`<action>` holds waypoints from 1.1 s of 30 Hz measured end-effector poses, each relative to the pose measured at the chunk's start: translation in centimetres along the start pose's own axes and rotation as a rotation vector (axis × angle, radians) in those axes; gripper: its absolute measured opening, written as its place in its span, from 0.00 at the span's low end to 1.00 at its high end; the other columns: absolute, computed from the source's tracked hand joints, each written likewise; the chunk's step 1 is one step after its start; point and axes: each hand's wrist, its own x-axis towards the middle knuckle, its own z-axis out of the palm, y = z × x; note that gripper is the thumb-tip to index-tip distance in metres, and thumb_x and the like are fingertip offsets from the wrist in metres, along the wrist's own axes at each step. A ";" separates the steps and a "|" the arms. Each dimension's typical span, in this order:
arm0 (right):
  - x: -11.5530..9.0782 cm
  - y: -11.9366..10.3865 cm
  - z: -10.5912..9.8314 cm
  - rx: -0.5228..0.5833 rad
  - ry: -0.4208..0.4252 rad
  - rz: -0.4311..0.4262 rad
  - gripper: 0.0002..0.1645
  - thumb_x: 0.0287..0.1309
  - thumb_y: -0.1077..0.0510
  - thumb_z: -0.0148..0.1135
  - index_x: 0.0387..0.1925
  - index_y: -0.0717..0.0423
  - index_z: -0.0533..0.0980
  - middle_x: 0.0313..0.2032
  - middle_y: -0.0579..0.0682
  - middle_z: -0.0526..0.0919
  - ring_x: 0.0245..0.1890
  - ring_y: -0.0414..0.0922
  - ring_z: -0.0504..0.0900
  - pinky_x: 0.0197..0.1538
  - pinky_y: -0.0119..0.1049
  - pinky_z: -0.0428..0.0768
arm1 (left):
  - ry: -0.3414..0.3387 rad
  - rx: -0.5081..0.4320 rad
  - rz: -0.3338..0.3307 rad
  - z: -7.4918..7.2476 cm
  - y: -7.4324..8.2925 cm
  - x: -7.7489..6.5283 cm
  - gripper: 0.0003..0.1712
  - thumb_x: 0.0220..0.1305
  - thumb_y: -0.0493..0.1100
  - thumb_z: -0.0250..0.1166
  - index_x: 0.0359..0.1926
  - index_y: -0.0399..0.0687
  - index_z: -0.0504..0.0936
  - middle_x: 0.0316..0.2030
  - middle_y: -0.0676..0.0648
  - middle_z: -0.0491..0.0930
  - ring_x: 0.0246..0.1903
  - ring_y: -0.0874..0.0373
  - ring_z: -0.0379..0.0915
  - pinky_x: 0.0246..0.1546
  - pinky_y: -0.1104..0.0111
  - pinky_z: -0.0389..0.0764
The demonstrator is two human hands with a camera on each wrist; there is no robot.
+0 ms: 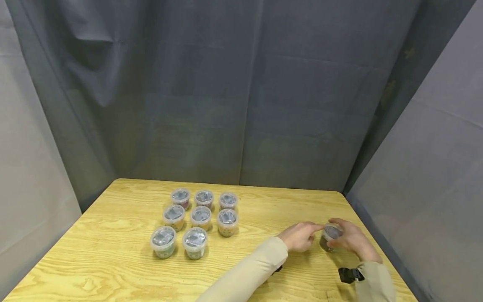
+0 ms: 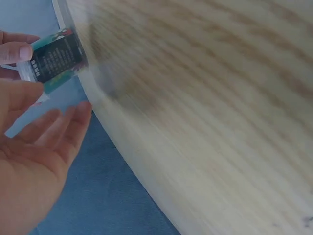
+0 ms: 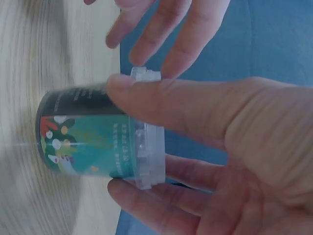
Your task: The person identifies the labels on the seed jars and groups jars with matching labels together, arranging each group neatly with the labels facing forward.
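Observation:
A small lidded plastic tub (image 1: pixel 333 231) stands near the right edge of the table. In the right wrist view this tub (image 3: pixel 93 139) has a clear lid and a black and green label with coloured pictures. My right hand (image 1: pixel 354 240) grips it from the right, thumb on one side and fingers on the other. From the left comes my left hand (image 1: pixel 299 236), its index finger stretched out to the tub's lid edge. The left wrist view shows the left hand (image 2: pixel 39 152) with fingers loosely extended just beside the tub; whether the fingertip touches it cannot be told.
Several similar lidded tubs (image 1: pixel 201 214) stand in rows on the left half of the wooden table (image 1: pixel 113 218). The front row has two, one a greenish tub (image 1: pixel 194 247). Dark curtain (image 1: pixel 241 96) hangs behind the table, with pale fabric (image 1: pixel 426 167) at the right side.

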 end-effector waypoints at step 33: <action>1.7 -5.2 2.6 0.476 0.156 -0.036 0.30 0.48 0.35 0.73 0.31 0.57 0.74 0.36 0.51 0.79 0.37 0.47 0.77 0.37 0.36 0.77 | 0.261 -0.483 -0.080 -2.8 -4.8 -4.6 0.39 0.67 0.45 0.65 0.74 0.68 0.58 0.61 0.55 0.75 0.52 0.67 0.75 0.50 0.75 0.79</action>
